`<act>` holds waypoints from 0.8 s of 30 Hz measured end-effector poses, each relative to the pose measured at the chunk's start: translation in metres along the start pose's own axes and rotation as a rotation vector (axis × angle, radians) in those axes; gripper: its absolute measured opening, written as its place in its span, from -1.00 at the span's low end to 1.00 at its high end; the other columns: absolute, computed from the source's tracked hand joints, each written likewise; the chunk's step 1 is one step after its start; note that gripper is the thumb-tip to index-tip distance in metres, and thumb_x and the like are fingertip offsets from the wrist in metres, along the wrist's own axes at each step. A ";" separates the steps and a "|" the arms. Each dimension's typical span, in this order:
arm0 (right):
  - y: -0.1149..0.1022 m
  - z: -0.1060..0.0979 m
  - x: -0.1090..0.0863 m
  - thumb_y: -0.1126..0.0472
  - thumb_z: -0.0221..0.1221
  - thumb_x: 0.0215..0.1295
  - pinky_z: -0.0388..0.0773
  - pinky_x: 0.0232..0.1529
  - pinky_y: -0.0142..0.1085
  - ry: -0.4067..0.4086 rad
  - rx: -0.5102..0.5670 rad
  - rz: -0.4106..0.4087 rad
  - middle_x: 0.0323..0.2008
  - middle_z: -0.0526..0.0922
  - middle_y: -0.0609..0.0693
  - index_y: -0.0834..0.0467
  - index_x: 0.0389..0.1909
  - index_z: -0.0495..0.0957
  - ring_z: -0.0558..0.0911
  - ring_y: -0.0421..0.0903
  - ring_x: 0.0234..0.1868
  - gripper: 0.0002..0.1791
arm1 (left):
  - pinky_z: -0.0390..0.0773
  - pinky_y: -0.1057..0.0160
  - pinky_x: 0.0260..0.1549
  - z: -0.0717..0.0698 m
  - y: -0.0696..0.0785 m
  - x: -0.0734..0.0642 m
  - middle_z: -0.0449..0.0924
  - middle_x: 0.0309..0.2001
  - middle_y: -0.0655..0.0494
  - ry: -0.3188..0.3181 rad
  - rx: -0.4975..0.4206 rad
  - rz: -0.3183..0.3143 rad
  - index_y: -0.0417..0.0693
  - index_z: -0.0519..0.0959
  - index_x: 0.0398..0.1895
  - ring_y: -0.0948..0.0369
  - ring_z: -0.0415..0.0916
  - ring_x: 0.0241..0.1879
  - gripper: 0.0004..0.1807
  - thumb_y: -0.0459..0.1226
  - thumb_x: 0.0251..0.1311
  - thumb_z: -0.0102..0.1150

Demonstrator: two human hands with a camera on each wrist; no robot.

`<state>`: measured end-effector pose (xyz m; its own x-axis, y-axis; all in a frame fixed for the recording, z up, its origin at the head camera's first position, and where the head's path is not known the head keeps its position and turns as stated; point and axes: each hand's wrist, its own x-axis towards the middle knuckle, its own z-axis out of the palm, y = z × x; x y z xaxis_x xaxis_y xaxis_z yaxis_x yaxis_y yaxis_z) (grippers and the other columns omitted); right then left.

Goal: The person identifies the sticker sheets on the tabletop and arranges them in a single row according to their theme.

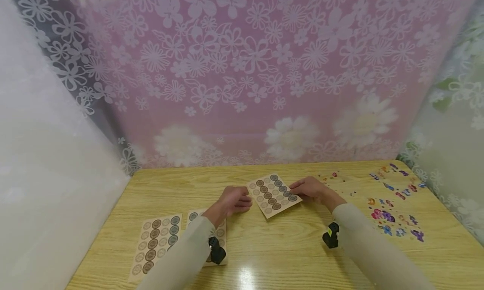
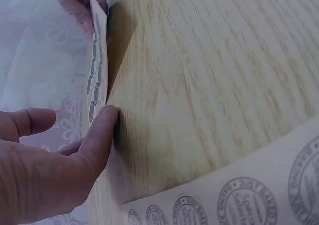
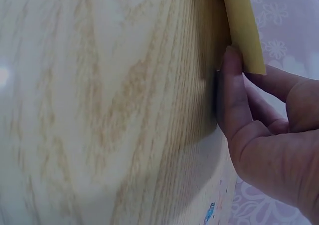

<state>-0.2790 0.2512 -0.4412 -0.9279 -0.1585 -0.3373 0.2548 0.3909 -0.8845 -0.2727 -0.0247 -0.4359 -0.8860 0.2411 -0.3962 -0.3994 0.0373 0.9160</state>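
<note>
A sheet of round stickers (image 1: 270,195), with brown, pale and blue-grey circles in rows, is held tilted above the table's far middle. My right hand (image 1: 311,188) pinches its right edge between thumb and fingers; the right wrist view shows the plain back of the sheet (image 3: 244,30). At the sheet's left edge is my left hand (image 1: 235,201). In the left wrist view, its thumb and fingers (image 2: 102,130) stand apart, and one fingertip meets or nearly meets the sheet's edge (image 2: 98,60).
Two more sticker sheets lie at the left, one sheet (image 1: 155,243) outermost and another sheet (image 1: 221,231) partly under my left forearm. Small colourful stickers (image 1: 383,215) are spread over the table's (image 1: 280,256) right side. A flowered curtain (image 1: 257,80) hangs behind.
</note>
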 end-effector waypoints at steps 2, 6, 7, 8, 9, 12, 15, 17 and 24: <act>0.000 -0.001 0.001 0.32 0.15 0.33 0.59 -0.24 -0.29 0.011 -0.005 0.022 -0.16 0.66 0.10 0.44 0.14 0.46 0.64 -0.15 -0.28 -0.59 | 0.60 0.10 -0.16 0.001 -0.001 0.002 0.57 -0.09 -0.30 -0.013 0.013 0.002 -0.47 0.37 0.15 -0.06 0.61 -0.15 -0.56 -0.36 0.25 0.01; -0.001 -0.001 0.001 0.31 0.15 0.33 0.59 -0.28 -0.30 0.015 0.012 0.042 -0.20 0.67 0.07 0.43 0.13 0.47 0.64 -0.17 -0.31 -0.59 | 0.60 0.10 -0.16 0.008 -0.006 0.006 0.57 -0.09 -0.32 -0.024 -0.005 0.013 -0.50 0.37 0.16 -0.08 0.61 -0.13 -0.56 -0.37 0.29 0.07; -0.001 -0.001 0.000 0.31 0.15 0.33 0.59 -0.29 -0.30 0.010 0.015 0.040 -0.20 0.67 0.08 0.43 0.14 0.46 0.64 -0.16 -0.31 -0.59 | 0.60 0.10 -0.17 0.009 -0.008 0.007 0.57 -0.09 -0.34 -0.025 -0.006 0.020 -0.51 0.38 0.15 -0.09 0.61 -0.12 -0.56 -0.37 0.29 0.09; -0.001 0.000 0.001 0.31 0.15 0.32 0.59 -0.30 -0.31 0.009 0.024 0.044 -0.21 0.67 0.08 0.43 0.13 0.46 0.64 -0.15 -0.31 -0.59 | 0.60 0.11 -0.17 0.011 -0.010 0.007 0.57 -0.10 -0.34 -0.022 -0.012 0.023 -0.51 0.40 0.14 -0.08 0.61 -0.12 -0.57 -0.38 0.28 0.11; -0.001 0.000 0.001 0.32 0.15 0.33 0.60 -0.30 -0.31 0.006 0.036 0.046 -0.22 0.68 0.08 0.43 0.14 0.46 0.65 -0.15 -0.31 -0.59 | 0.60 0.11 -0.18 0.013 -0.011 0.007 0.58 -0.10 -0.34 -0.019 -0.011 0.030 -0.51 0.41 0.13 -0.08 0.61 -0.12 -0.58 -0.39 0.28 0.12; 0.000 0.001 0.001 0.31 0.14 0.34 0.59 -0.35 -0.34 -0.013 0.048 0.045 -0.27 0.68 0.06 0.44 0.15 0.44 0.65 -0.15 -0.33 -0.58 | 0.62 0.12 -0.22 0.014 -0.012 0.004 0.60 -0.15 -0.32 -0.001 0.030 0.050 -0.49 0.47 0.06 -0.07 0.62 -0.16 -0.65 -0.40 0.27 0.13; 0.000 0.000 0.002 0.30 0.14 0.34 0.55 -0.43 -0.37 -0.008 0.060 0.052 -0.34 0.68 0.01 0.43 0.15 0.45 0.62 -0.20 -0.42 -0.58 | 0.62 0.11 -0.25 0.013 -0.008 -0.002 0.61 -0.20 -0.31 0.001 0.100 0.079 -0.49 0.51 -0.02 -0.09 0.62 -0.19 -0.70 -0.40 0.28 0.11; 0.001 -0.001 0.001 0.29 0.14 0.34 0.52 -0.47 -0.39 0.000 0.054 0.052 -0.38 0.67 -0.03 0.42 0.15 0.45 0.57 -0.24 -0.49 -0.58 | 0.63 0.09 -0.27 0.012 -0.007 -0.004 0.60 -0.22 -0.34 -0.005 0.136 0.101 -0.51 0.54 -0.08 -0.10 0.63 -0.21 -0.73 -0.40 0.28 0.09; 0.004 -0.003 0.001 0.26 0.16 0.33 0.48 -0.50 -0.39 0.015 0.039 0.065 -0.41 0.65 -0.03 0.38 0.14 0.49 0.49 -0.26 -0.56 -0.59 | 0.62 0.10 -0.24 0.013 -0.007 -0.001 0.61 -0.20 -0.34 -0.006 0.120 0.102 -0.51 0.54 -0.03 -0.12 0.61 -0.17 -0.69 -0.38 0.29 0.11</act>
<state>-0.2798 0.2556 -0.4440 -0.9128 -0.1205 -0.3902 0.3249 0.3647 -0.8726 -0.2659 -0.0131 -0.4410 -0.9188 0.2558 -0.3005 -0.2760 0.1278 0.9526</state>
